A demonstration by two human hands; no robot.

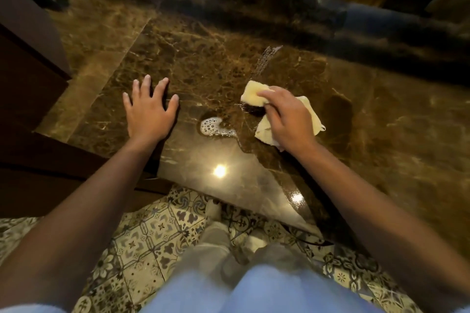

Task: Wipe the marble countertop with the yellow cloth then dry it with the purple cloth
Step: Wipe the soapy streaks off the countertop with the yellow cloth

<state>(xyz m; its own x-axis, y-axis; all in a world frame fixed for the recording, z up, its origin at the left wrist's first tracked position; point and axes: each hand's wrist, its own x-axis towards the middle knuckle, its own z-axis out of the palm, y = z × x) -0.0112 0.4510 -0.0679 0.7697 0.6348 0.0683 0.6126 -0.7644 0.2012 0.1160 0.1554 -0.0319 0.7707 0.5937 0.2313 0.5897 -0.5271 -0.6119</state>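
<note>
The brown marble countertop (216, 63) fills the middle of the head view. My right hand (284, 117) presses the pale yellow cloth (254, 94) flat onto the marble, with folds of the cloth sticking out under the palm and to the right. A small foamy puddle (216, 127) lies just left of the cloth, and a wet streak (267, 58) runs away from it toward the back. My left hand (150, 107) rests flat on the counter with fingers spread, holding nothing. No purple cloth is in view.
The counter's front corner (300, 223) juts toward me above a patterned tile floor (142, 241). A dark wooden cabinet (28, 79) stands at the left. A raised dark marble ledge (254, 0) runs along the back.
</note>
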